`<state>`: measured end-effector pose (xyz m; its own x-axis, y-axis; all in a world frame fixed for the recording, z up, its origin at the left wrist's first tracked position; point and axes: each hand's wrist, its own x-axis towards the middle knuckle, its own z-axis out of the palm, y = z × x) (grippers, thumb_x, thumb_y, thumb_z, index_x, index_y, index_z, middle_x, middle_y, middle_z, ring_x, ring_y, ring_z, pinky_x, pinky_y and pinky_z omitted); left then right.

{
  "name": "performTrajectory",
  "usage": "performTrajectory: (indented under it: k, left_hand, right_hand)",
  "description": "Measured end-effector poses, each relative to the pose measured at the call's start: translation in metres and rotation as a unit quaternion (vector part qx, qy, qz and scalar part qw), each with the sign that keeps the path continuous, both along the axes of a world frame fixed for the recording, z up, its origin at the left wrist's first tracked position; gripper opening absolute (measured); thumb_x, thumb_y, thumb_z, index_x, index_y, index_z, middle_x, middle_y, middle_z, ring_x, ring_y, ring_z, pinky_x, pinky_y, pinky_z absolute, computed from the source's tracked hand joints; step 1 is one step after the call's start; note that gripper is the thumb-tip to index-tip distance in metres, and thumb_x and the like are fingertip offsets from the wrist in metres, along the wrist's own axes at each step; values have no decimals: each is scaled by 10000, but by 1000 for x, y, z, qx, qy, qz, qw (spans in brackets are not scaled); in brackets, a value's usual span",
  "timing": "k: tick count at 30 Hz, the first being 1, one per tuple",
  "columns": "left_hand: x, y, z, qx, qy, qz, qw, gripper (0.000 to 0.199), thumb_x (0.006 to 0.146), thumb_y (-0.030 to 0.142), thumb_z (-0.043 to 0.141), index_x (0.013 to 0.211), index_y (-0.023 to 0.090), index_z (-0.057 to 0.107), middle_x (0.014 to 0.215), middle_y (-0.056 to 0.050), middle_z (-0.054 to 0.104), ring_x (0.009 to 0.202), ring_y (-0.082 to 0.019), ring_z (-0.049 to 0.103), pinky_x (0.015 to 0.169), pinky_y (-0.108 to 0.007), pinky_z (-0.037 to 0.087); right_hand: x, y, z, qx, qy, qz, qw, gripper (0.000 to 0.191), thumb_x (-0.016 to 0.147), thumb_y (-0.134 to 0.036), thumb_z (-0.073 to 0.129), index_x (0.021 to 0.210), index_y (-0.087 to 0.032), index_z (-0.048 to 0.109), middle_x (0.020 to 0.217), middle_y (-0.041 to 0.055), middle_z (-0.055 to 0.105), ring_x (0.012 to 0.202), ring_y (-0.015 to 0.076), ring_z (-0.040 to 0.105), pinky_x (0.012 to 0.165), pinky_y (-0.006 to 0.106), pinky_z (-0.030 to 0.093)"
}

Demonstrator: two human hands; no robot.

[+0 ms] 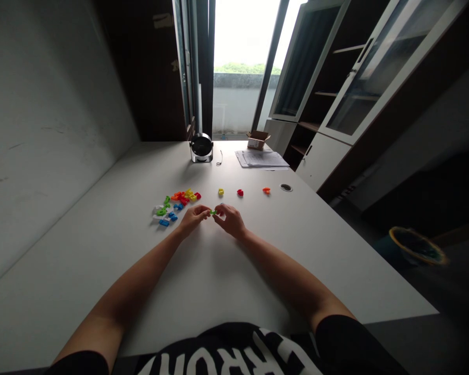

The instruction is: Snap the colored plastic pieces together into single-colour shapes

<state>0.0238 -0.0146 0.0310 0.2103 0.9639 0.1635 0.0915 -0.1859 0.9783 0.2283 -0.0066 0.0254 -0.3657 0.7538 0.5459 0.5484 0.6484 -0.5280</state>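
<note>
My left hand (193, 219) and my right hand (229, 220) meet over the white table (101, 234), and the fingertips of both pinch a small green plastic piece (213, 212). Left of my left hand lies a loose heap of small plastic pieces (175, 205) in green, blue, white, orange, red and yellow. Beyond my hands, a yellow piece (221, 192), a red piece (239, 192) and an orange piece (266, 190) sit apart in a row. The green piece is partly hidden by my fingers.
A round desk fan (201, 148) and a thin cable stand at the table's far edge, near a paper stack (261, 159) and an open cardboard box (258, 139). A round cable grommet (285, 187) is set in the tabletop. Glass-fronted cabinets (336, 78) stand at the right.
</note>
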Motion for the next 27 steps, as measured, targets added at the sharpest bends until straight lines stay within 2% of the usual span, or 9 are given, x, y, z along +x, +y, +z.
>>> performTrajectory:
  k: [4,8,11,19,27]
  left_hand:
    - [0,0,1,-14,6,-12,1000,383,838,459,711,1029,127,736,851,-86,732,743,-165,636,692,-288,493]
    - [0,1,-2,-21,-2,-25,999,389,842,466,709,1031,127,727,785,-70,717,696,-154,628,656,-279,491]
    - [-1,3,-7,-31,-23,-21,999,412,822,460,739,1076,137,710,781,-61,722,699,-155,644,670,-284,503]
    - [2,5,-14,-27,-92,-24,995,437,756,420,821,1076,145,705,978,-103,760,837,-202,702,826,-377,563]
    - [-1,5,-14,-12,-74,-40,996,442,816,392,771,1169,148,666,983,-102,751,862,-198,702,843,-374,556]
  right_hand:
    - [1,3,-3,58,-21,7,998,86,916,-269,637,992,-232,622,880,33,668,817,193,619,828,328,476]
    - [4,2,-2,76,-30,8,997,102,924,-269,628,1021,-237,622,933,48,662,858,208,615,827,340,476]
    - [4,2,0,69,-10,17,997,131,923,-289,637,1041,-236,621,940,51,665,878,213,622,815,340,488]
    - [4,5,-2,23,58,27,998,220,933,-338,666,1131,-243,648,951,55,727,886,212,683,852,364,533]
    - [1,5,-5,-4,87,41,995,201,946,-321,631,1133,-248,644,958,44,726,831,184,695,783,316,542]
